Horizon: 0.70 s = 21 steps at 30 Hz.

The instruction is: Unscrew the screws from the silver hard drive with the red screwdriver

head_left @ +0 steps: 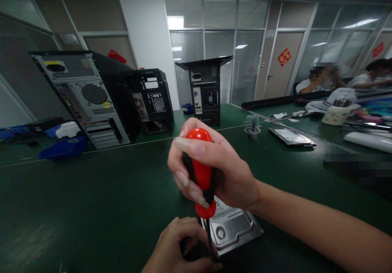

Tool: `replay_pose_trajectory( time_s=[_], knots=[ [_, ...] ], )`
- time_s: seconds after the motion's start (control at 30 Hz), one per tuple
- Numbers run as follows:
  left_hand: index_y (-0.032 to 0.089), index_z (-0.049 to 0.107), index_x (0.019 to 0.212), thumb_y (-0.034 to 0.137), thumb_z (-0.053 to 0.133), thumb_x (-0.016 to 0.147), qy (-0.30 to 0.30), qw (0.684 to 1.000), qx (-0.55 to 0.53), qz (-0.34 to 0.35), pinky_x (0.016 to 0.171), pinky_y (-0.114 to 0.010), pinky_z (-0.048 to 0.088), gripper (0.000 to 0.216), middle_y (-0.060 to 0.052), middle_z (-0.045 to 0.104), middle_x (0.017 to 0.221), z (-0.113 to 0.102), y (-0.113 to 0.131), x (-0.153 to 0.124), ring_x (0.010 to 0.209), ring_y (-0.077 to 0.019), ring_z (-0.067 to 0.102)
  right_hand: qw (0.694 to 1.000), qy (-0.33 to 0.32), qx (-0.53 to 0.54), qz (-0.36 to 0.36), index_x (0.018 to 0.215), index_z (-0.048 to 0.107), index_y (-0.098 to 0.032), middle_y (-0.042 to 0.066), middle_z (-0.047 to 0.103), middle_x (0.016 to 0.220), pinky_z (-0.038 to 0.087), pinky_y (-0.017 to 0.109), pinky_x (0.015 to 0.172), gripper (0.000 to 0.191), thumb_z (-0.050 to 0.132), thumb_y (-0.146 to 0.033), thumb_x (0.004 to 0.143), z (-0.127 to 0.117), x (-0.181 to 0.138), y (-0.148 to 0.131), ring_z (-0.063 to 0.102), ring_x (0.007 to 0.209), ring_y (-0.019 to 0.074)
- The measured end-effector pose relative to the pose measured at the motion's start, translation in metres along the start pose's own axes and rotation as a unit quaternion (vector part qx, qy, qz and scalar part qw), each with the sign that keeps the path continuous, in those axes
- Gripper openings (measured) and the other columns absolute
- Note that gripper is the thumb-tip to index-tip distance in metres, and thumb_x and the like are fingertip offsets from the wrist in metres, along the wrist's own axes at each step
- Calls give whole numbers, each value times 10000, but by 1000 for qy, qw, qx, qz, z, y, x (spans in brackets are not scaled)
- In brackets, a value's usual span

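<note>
My right hand [226, 163] is wrapped round a red and black screwdriver [203, 175], with the thumb near the top of the handle. Its thin shaft points down at the near left corner of a silver hard drive [239, 226] lying on the green table. My left hand [180, 244] is curled low beside that corner, thumb and fingertips closed around the screwdriver's tip. What those fingertips pinch is too small and shaded to make out. My right hand and the screwdriver cover part of the drive's label.
Several computer cases stand at the back: a large one [94, 97], an open black one [153, 101] and another [206, 93]. A blue bin [64, 148] lies left. To the right are a clear plastic container [252, 128], a second hard drive [290, 136] and a pale cup [333, 114]. People sit beyond.
</note>
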<state>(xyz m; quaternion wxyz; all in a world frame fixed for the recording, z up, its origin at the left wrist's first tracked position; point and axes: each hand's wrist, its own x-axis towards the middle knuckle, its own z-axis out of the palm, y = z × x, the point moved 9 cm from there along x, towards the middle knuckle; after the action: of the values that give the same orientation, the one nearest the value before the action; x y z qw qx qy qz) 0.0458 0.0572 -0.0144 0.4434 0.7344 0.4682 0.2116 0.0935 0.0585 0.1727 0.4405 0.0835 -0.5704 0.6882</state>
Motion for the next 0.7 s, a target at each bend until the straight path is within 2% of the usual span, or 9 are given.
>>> replay_pose_trajectory(
  time_s=[0.1, 0.23, 0.37, 0.47, 0.57, 0.7],
  knots=[
    [239, 770, 748, 267, 800, 653, 1, 1000, -3, -5, 757, -271, 430, 103, 32, 654, 741, 0, 0, -2, 704, -155, 534, 999, 50, -1, 15, 903, 468, -210, -54, 490, 657, 389, 103, 437, 70, 495, -149, 922, -3, -3, 1, 434, 461, 35],
    [236, 763, 726, 279, 815, 632, 5, 999, -22, -33, 723, -259, 437, 116, 34, 659, 738, 1, -3, -3, 687, -152, 534, 998, 45, -18, 43, 898, 476, -235, -60, 492, 646, 377, 135, 439, 147, 607, -301, 886, 5, -5, 4, 427, 450, 48],
    [188, 723, 673, 241, 823, 583, 15, 993, -87, -84, 689, -256, 452, 145, 16, 659, 718, 2, -8, -5, 731, -184, 576, 994, 77, -30, 73, 894, 491, -255, -64, 502, 629, 360, 127, 421, 171, 653, -258, 838, 7, -10, 8, 418, 441, 52],
    [177, 686, 663, 188, 805, 574, 24, 983, -143, -111, 694, -259, 462, 149, 19, 669, 714, 3, -8, -7, 766, -201, 615, 990, 82, -33, 106, 888, 515, -269, -58, 513, 687, 383, 131, 433, 253, 730, -353, 782, 10, -14, 12, 453, 475, 54],
    [178, 670, 649, 144, 800, 570, 28, 978, -176, -108, 705, -252, 480, 156, 30, 688, 713, 3, -3, -7, 765, -192, 637, 990, 82, -31, 111, 869, 516, -266, -57, 513, 689, 387, 125, 431, 289, 732, -432, 772, 10, -14, 11, 456, 480, 51],
    [178, 700, 614, 149, 812, 580, 6, 974, -202, -101, 726, -250, 499, 121, 24, 725, 707, 5, 3, -7, 759, -185, 659, 993, 80, -17, 91, 896, 499, -263, -64, 515, 672, 398, 112, 443, 342, 756, -433, 749, 8, -11, 10, 449, 478, 43]
  ],
)
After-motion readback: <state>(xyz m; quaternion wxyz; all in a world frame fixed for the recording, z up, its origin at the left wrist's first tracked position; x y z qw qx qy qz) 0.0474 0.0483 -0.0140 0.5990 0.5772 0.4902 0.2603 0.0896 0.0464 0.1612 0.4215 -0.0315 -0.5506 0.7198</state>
